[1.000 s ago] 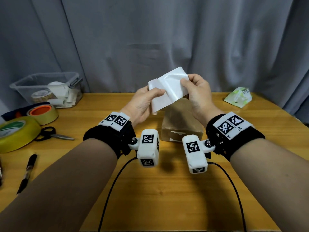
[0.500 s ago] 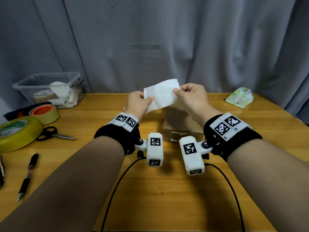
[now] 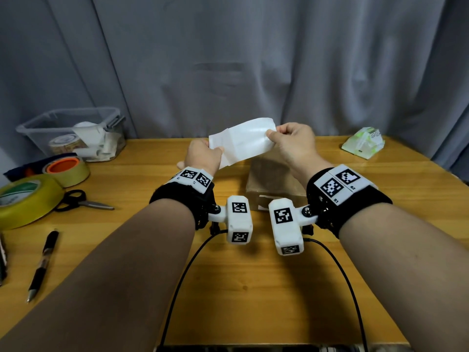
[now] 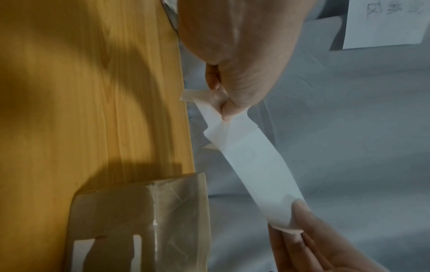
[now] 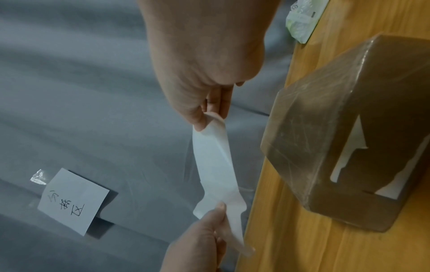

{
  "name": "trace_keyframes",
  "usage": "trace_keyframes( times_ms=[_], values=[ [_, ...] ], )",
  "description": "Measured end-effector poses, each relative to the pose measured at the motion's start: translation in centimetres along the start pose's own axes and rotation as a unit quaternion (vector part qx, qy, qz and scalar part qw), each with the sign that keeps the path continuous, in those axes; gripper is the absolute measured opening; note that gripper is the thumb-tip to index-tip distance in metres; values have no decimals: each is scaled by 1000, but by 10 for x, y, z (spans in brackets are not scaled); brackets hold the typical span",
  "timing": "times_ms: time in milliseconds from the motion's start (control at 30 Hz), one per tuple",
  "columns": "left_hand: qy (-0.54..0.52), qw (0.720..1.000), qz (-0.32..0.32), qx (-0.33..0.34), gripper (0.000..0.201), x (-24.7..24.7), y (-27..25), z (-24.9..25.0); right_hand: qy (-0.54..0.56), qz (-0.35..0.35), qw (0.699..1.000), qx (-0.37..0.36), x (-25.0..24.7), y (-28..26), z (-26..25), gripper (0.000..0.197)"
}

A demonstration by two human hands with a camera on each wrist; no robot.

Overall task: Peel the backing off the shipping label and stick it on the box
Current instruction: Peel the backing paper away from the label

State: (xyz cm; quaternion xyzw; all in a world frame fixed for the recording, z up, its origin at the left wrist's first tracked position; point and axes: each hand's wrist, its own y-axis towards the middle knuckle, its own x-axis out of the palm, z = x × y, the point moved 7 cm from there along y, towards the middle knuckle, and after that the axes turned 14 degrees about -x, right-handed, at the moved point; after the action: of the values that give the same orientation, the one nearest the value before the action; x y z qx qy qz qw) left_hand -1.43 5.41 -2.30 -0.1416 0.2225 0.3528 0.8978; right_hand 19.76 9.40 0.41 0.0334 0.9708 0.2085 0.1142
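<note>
A white shipping label (image 3: 241, 142) is stretched in the air between both hands, above the far side of the brown cardboard box (image 3: 272, 179). My left hand (image 3: 203, 154) pinches its left end, where a thin layer curls away (image 4: 215, 117). My right hand (image 3: 291, 141) pinches the right end between thumb and fingers (image 5: 209, 117). The label (image 5: 216, 165) looks blank on the side facing me. The box (image 4: 139, 220) stands on the wooden table, wrapped in clear tape, with white patches on its near face (image 5: 349, 156).
At the left of the table (image 3: 228, 288) lie a clear plastic bin (image 3: 73, 133), two tape rolls (image 3: 25, 199), scissors (image 3: 81, 201) and a pen (image 3: 43, 262). A green-white packet (image 3: 363, 146) sits far right. A handwritten note (image 5: 72, 200) hangs on the grey curtain behind.
The hands have drawn apart and sunk a little, so the label went from folded and held upright to stretched flatter and wider between them.
</note>
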Motion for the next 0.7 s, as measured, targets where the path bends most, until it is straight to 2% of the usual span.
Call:
trace_keyframes(
  times_ms=[300, 433, 600, 700],
  values=[
    [22, 999, 27, 18, 29, -2, 2, -3, -18, 15, 1000, -1, -8, 2, 8, 21],
    [44, 997, 53, 26, 17, -7, 1, -4, -24, 22, 999, -4, -11, 3, 12, 20],
    [48, 996, 71, 29, 28, -8, 4, -9, -30, 29, 999, -3, -14, 5, 19, 20],
    [63, 994, 82, 31, 17, -8, 7, -14, -32, 29, 999, -4, -16, 5, 24, 20]
  ],
)
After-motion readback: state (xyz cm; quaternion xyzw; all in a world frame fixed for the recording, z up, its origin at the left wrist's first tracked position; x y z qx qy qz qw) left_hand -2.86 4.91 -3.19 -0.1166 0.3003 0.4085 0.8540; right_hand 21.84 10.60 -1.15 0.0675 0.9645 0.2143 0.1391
